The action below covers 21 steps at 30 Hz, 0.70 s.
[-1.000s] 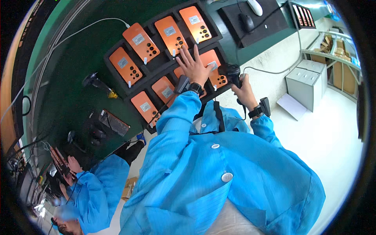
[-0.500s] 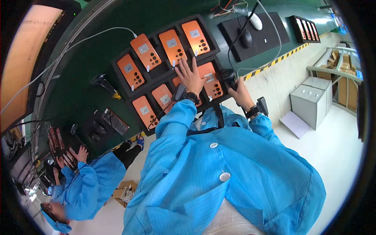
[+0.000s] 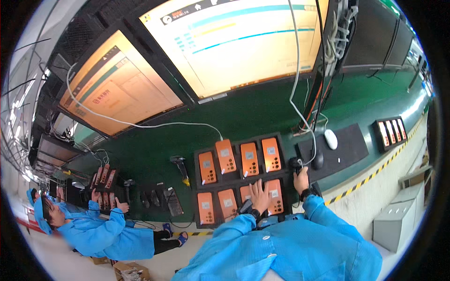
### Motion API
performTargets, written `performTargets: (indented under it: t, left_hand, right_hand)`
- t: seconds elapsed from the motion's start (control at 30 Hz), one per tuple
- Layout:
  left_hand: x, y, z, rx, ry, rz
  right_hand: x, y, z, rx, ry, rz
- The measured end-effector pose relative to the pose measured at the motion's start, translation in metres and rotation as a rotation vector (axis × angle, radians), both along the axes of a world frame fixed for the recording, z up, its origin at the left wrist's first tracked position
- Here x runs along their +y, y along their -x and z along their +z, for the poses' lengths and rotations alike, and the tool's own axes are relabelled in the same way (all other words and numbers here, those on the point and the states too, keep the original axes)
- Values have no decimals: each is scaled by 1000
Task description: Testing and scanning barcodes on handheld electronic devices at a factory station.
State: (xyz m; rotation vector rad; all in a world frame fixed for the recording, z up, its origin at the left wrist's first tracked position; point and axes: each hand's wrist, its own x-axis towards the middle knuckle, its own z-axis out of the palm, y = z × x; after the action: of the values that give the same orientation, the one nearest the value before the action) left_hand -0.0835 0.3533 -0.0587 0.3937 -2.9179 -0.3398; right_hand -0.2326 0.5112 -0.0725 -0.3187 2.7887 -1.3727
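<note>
A black compartment tray (image 3: 238, 183) holds two rows of orange phones, backs up, each with a label and dark camera rings. In the far row, one phone (image 3: 225, 157) has a white cable plugged into its top end and sits farther up than its neighbours. My left hand (image 3: 260, 197) rests over the near row with fingers spread, covering part of a phone (image 3: 245, 191) and touching the edge of the rightmost one (image 3: 275, 196). At the tray's right side, my right hand (image 3: 301, 181) is wrapped round a black handheld scanner (image 3: 295, 163).
Two lit monitors (image 3: 234, 51) stand behind the tray. Right of it lie a dark mat (image 3: 349, 145), a white mouse (image 3: 331, 139) and a black mouse (image 3: 318, 160). Another scanner (image 3: 179, 166) lies to the left. A co-worker (image 3: 108, 229) handles phones at far left; a smaller tray (image 3: 391, 133) sits far right.
My view has lifted, bringing the monitors into sight and the tray lower in the picture. My left hand stays spread over the near row; my right hand still grips the scanner.
</note>
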Motion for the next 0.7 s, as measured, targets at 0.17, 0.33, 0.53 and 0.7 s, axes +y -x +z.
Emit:
performTargets:
  t: [0.17, 0.33, 0.53, 0.7]
  left_hand:
    - [5, 1, 0, -41, -49, 33]
    - [-3, 25, -17, 67, -46, 139]
    - [-9, 32, -1, 84, -3, 77]
    - [-9, 29, 5, 58, -114, 93]
  right_hand:
    - [-14, -33, 56, 533, -149, 140]
    - [-40, -64, 17, -195, -252, 381]
    - [-52, -64, 6, -162, -29, 310]
    - [-44, -64, 29, -438, 132, 255]
